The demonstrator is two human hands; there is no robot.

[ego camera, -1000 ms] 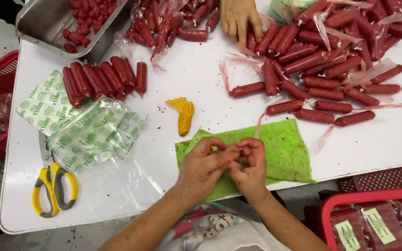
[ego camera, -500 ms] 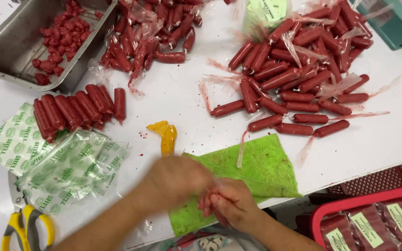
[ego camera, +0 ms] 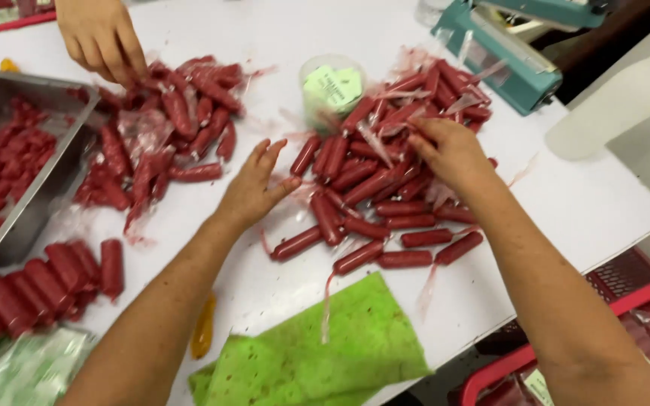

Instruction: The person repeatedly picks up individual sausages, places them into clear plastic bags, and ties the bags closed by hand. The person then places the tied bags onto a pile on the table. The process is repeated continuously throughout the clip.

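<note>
**Two hands at the sausage heap**

The white worktop (ego camera: 611,203) carries everything. Taking the big heap of red sausages (ego camera: 385,188) near its middle as the landmark: a steel tray (ego camera: 54,188) with more red pieces stands far to the heap's left, and between the two lies a second, looser pile of sausages (ego camera: 174,128), where another person's hand (ego camera: 103,37) rests its fingertips. A green cloth (ego camera: 325,353) lies on the near side of the heap, by the worktop's edge. A teal heat sealer (ego camera: 505,53) stands beyond the heap to the right, and a clear tub with a green label (ego camera: 331,86) touches the heap's far-left edge.

The right hand (ego camera: 453,154) lies on top of the heap, its fingers curled down among the sausages and their plastic wrappers; whether they grip one cannot be told. The left hand (ego camera: 253,188) hovers just left of the heap, fingers spread and released, holding nothing.
</note>
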